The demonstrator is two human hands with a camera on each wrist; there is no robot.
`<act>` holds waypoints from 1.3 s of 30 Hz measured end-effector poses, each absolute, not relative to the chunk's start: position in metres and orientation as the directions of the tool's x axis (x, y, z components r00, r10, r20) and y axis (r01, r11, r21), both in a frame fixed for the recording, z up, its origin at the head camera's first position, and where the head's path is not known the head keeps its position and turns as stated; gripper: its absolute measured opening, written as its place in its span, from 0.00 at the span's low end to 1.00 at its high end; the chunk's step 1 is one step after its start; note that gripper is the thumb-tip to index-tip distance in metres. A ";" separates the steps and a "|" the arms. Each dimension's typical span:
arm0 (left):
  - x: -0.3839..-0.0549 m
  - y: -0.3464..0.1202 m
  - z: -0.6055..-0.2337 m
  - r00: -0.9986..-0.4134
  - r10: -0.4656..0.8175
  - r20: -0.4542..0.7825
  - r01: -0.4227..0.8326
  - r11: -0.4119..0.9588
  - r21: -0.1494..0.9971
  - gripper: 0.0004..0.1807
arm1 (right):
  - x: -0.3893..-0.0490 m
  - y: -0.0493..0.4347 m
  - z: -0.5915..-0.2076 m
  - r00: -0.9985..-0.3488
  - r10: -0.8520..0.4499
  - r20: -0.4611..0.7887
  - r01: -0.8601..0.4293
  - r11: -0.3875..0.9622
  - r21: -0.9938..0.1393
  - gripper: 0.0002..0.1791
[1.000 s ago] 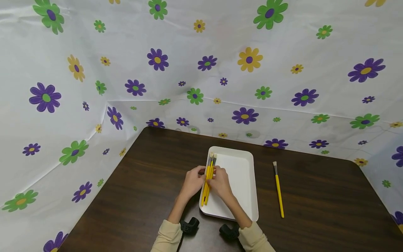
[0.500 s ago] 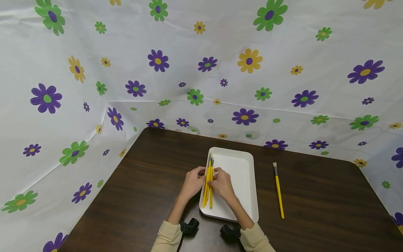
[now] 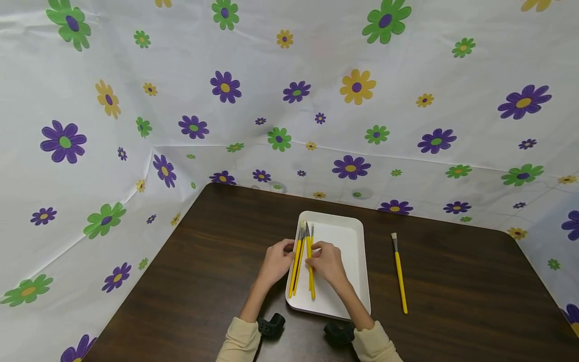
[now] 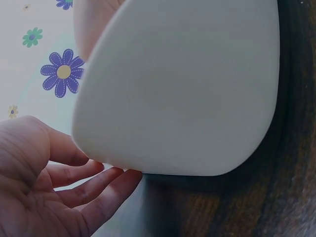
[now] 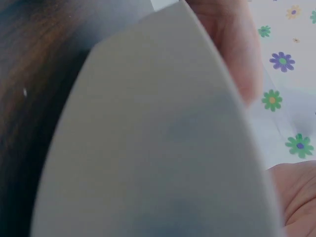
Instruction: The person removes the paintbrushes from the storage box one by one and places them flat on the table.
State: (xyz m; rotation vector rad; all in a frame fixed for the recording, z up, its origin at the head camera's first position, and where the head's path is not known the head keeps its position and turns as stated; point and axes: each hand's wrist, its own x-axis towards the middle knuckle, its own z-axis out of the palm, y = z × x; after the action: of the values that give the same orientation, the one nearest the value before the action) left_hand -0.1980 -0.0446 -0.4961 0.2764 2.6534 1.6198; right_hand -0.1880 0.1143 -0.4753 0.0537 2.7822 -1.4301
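Observation:
Several paintbrushes with yellow handles lie along the left side of a white tray. My left hand grips the tray's left rim; in the left wrist view its fingertips touch the outside of the tray wall. Inside the tray, my right hand pinches the handle of one paintbrush, a little right of the others. Another brush lies right beside this one, partly hidden by the fingers. From the right wrist, the tray wall hides most of the work.
One more paintbrush lies on the dark wooden table, right of the tray, bristles pointing away. Behind and to the left hangs a white flowered sheet. Black wrist devices sit at both sleeves.
My right hand has shifted right with the pinched brush, separating it from the left group; the brushes were bunched together earlier. The left hand stays on the rim.

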 end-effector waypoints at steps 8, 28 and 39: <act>-0.197 -0.045 -0.496 -0.984 0.160 0.077 0.141 0.443 0.886 0.16 | -0.184 0.139 -0.464 -0.998 0.068 -0.008 0.042 0.514 -0.857 0.15; -0.195 -0.047 -0.497 -0.987 0.150 0.058 0.120 0.448 0.886 0.17 | -0.170 0.194 -0.444 -0.994 0.111 -0.013 0.076 0.585 -0.808 0.15; -0.195 -0.045 -0.495 -0.987 0.151 0.057 0.119 0.450 0.885 0.17 | -0.165 0.225 -0.441 -0.987 0.158 0.003 0.092 0.589 -0.803 0.15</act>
State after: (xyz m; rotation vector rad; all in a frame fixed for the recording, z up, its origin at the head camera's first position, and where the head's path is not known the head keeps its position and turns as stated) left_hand -0.1952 -0.0451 -0.4951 0.2466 2.6494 1.6129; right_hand -0.1653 0.2248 -0.4414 0.2254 2.8659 -1.4405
